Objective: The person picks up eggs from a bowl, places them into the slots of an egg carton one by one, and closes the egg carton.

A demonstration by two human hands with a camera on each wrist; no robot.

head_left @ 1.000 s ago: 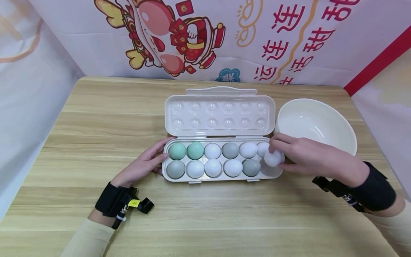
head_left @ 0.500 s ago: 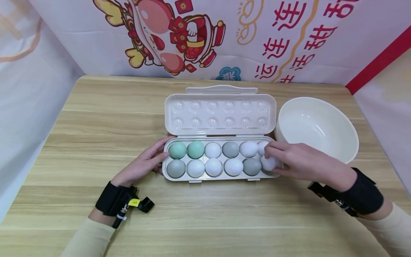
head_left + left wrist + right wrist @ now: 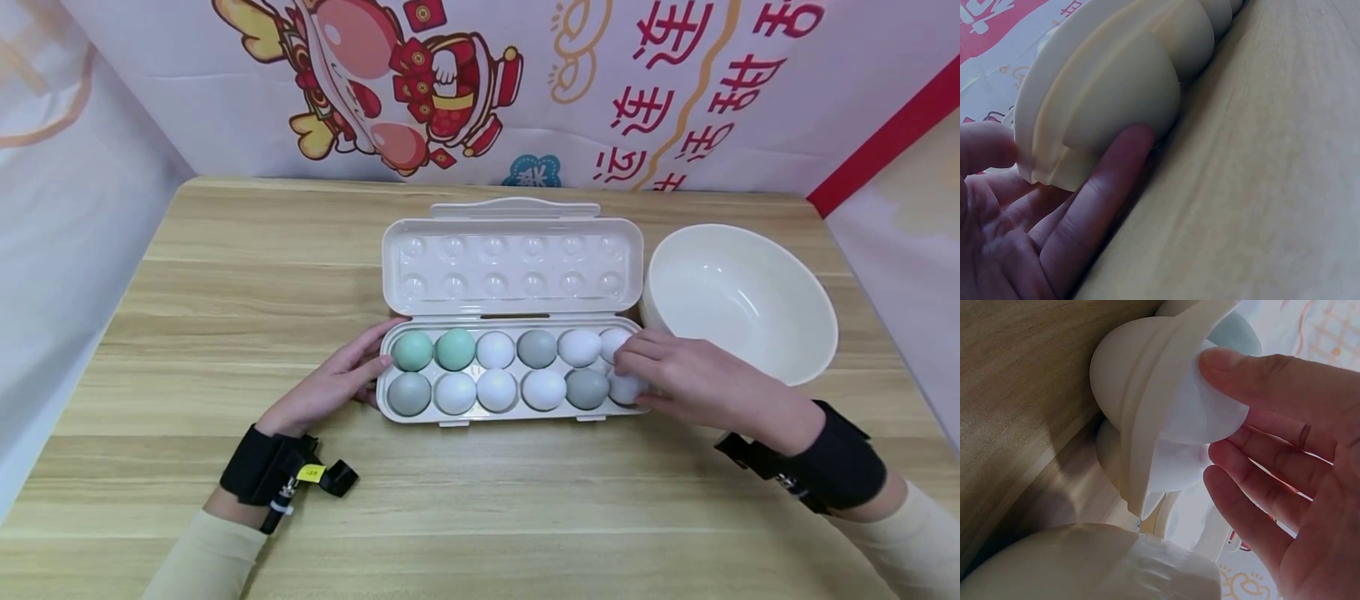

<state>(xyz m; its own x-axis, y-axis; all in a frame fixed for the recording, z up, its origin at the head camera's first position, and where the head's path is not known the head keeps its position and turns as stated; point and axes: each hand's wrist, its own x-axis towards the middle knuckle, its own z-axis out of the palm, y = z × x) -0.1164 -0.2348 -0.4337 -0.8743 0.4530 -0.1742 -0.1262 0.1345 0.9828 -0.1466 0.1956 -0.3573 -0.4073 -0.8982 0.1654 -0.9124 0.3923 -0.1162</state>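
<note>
A white plastic egg carton [image 3: 517, 419] lies open in the head view, holding white, grey and pale green eggs in two rows. My left hand [image 3: 333, 379] grips its left end, thumb over the rim and fingers against the outside, as the left wrist view also shows. At the right end, my right hand [image 3: 686, 379] pinches a white egg [image 3: 1194, 409] between thumb and fingers. That egg sits in the front right cup, partly covered by the hand. Behind it another white egg [image 3: 613, 343] rests in the back right cup, and a grey egg [image 3: 587, 389] lies to its left.
The carton's raised lid [image 3: 513, 267] leans back behind the eggs. A large white bowl [image 3: 738, 304] stands close to the carton's right end, just beyond my right hand. A printed cloth [image 3: 480, 100] hangs behind the wooden table [image 3: 262, 275].
My right hand has moved left and down, lowering the white egg from above the carton's right end into the front right cup. The left hand keeps its hold on the carton.
</note>
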